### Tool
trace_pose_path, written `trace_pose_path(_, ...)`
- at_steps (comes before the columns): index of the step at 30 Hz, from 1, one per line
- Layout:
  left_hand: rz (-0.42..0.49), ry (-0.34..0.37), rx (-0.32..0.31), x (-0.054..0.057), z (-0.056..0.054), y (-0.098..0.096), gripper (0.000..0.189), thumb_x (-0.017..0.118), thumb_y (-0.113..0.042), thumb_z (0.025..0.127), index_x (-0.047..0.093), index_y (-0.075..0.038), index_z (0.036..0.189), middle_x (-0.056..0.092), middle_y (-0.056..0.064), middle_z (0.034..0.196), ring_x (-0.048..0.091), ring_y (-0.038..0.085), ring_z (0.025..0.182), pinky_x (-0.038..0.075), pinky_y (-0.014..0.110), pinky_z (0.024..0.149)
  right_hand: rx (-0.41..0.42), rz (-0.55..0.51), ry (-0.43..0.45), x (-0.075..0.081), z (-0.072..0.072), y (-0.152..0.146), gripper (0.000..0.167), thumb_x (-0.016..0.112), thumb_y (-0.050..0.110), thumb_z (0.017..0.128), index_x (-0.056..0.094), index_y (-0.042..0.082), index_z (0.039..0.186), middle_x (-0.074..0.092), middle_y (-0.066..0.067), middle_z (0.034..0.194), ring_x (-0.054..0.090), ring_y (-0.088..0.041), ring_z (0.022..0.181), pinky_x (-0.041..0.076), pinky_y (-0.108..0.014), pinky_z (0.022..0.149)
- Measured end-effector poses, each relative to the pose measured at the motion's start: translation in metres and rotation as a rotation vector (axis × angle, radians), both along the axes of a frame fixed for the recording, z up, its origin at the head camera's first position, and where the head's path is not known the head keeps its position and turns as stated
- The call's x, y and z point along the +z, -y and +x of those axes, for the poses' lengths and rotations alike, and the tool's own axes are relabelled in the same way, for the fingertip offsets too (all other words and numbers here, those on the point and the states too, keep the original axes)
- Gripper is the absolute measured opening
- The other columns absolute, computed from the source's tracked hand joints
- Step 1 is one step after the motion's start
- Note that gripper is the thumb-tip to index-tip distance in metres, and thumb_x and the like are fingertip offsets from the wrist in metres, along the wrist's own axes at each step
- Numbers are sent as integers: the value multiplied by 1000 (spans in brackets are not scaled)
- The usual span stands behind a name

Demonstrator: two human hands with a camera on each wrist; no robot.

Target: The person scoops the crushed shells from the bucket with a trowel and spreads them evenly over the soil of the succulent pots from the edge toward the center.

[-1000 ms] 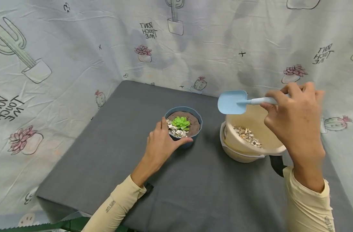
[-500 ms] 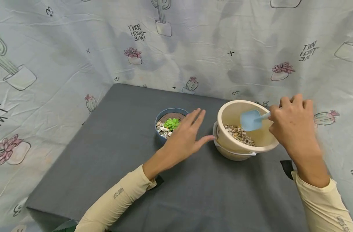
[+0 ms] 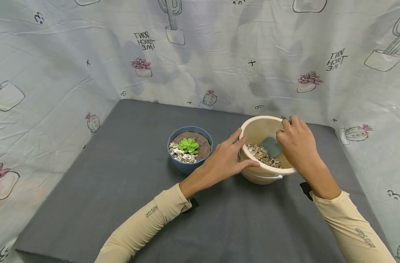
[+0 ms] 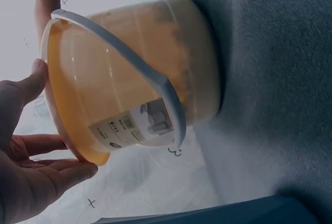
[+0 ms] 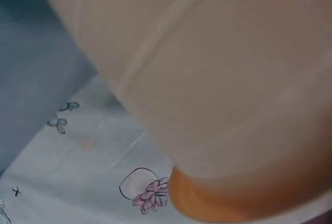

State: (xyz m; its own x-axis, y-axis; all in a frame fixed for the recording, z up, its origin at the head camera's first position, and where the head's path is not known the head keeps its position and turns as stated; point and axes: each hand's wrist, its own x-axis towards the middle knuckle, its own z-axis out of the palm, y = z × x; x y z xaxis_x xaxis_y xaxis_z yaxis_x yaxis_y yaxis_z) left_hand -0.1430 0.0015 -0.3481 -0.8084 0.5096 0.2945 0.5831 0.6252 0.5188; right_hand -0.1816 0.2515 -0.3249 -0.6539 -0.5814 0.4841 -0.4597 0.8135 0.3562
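Note:
In the head view, a cream bucket (image 3: 259, 171) with a grey handle (image 4: 129, 53) holds small mixed pebbles (image 3: 264, 155). My left hand (image 3: 224, 160) touches its near left rim, with thumb and fingers spread and fairly straight. The left wrist view shows the thumb and fingertips at the rim. Curled over the right side of the bucket, my right hand (image 3: 296, 146) grips a blue garden trowel (image 3: 271, 146). Its blade is down at the pebbles, and its handle is hidden by the hand. In the right wrist view, the bucket's outer wall (image 5: 207, 79) fills most of the picture.
A blue pot (image 3: 187, 168) stands left of the bucket, holding brown soil, a green succulent (image 3: 188, 146) and white stones (image 3: 181, 156). Everything stands on a grey-covered table (image 3: 121, 175). A cactus-print cloth (image 3: 193, 73) hangs behind and at the sides.
My left hand has left the blue pot and moved right to the bucket's rim. My right hand has lowered the trowel from above the bucket into it. The view has shifted right.

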Motion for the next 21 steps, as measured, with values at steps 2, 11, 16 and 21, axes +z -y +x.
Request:
trace_pose_path(2, 7, -24, 4, 0, 0, 0, 88, 75, -53, 93, 44, -3, 158, 34, 22, 169, 73, 27, 118, 64, 33, 84, -35, -32, 56, 0, -1, -1, 21, 77, -14, 74, 63, -3, 61, 57, -24, 73, 49, -42, 74, 44, -49, 66)
trace_pose_path(11, 19, -50, -5, -3, 1, -1, 84, 79, -51, 91, 51, -3, 154, 38, 23, 167, 70, 32, 126, 64, 36, 89, -132, -270, 322, 3, 3, -6, 10, 83, 5, 77, 77, -2, 72, 68, -23, 69, 49, -37, 60, 35, -48, 62)
trace_pose_path(16, 28, -53, -5, -3, -1, -1, 83, 79, -51, 91, 52, -3, 153, 38, 23, 167, 71, 33, 123, 64, 39, 90, -247, -499, 456, 15, 15, -9, 11, 76, 9, 85, 82, -1, 87, 76, -24, 80, 59, -35, 64, 40, -43, 62)
trace_pose_path(21, 44, -55, 4, -6, -1, 0, 84, 80, -51, 89, 53, -3, 152, 39, 24, 166, 71, 35, 122, 64, 40, 91, -355, -629, 560, 24, 23, -16, 21, 74, 17, 93, 83, 0, 101, 77, -27, 99, 64, -41, 85, 43, -43, 70)
